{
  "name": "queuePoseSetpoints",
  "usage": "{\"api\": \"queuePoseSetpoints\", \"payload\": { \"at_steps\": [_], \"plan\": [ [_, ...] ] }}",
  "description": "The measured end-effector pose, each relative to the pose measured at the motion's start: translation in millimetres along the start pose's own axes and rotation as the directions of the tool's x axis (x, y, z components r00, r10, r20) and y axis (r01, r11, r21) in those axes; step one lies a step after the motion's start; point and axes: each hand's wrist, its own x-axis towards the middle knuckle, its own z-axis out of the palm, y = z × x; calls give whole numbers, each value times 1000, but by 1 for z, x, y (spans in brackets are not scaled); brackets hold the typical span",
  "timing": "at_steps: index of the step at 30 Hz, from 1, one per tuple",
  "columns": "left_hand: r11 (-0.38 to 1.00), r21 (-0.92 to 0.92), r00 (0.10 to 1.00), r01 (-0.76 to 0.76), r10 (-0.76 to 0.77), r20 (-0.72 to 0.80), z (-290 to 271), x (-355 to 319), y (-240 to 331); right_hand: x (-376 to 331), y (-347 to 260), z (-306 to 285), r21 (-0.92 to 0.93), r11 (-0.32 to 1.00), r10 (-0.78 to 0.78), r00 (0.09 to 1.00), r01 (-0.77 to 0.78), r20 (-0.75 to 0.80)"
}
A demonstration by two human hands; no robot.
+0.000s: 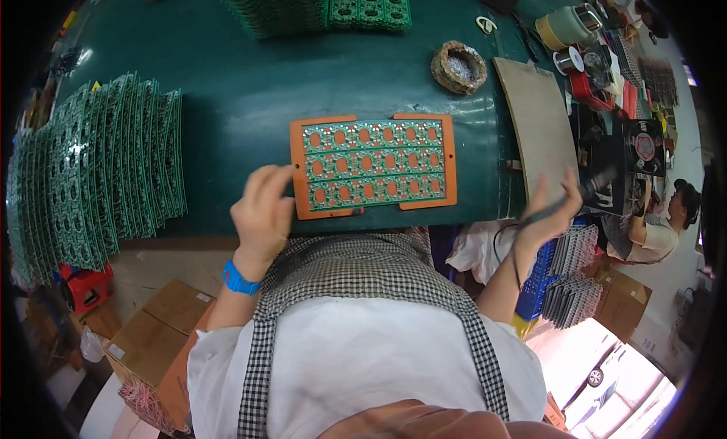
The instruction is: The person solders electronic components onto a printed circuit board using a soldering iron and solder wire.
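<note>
An orange frame [449,163] lies flat on the green table, holding a green circuit board panel [379,147] with rows of oval openings. My left hand [261,212] hovers at the frame's left edge, slightly blurred. Its fingers are loosely bent, thumb and forefinger apart, and nothing shows between them. To the right, past the table's near edge, my right hand [551,212] grips a slim dark tool with a cord, apparently a soldering iron [594,183]. Motion smears this tool, so its tip is unclear. The cord hangs down beside my forearm.
Tall rows of circuit boards [113,166] stand at left; more boards [367,7] stand at the back. A crusted bowl [459,66] sits near a grey-brown board [536,121]. A wire spool [568,60], a flask [564,28] and a fan [645,147] are at right. Another person [655,231] sits beyond.
</note>
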Motion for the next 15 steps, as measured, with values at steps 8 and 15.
{"api": "queuePoseSetpoints", "payload": {
  "at_steps": [8,15],
  "plan": [
    [948,-138,955,286,-294,-40,-3,-28,7,-38,127,-29,208,723,690,708,-659,-152],
    [955,-133,921,265,-292,-257,-12,-25,11,-20,91,-118,81,903,423,838,-423,-345]
  ]
}}
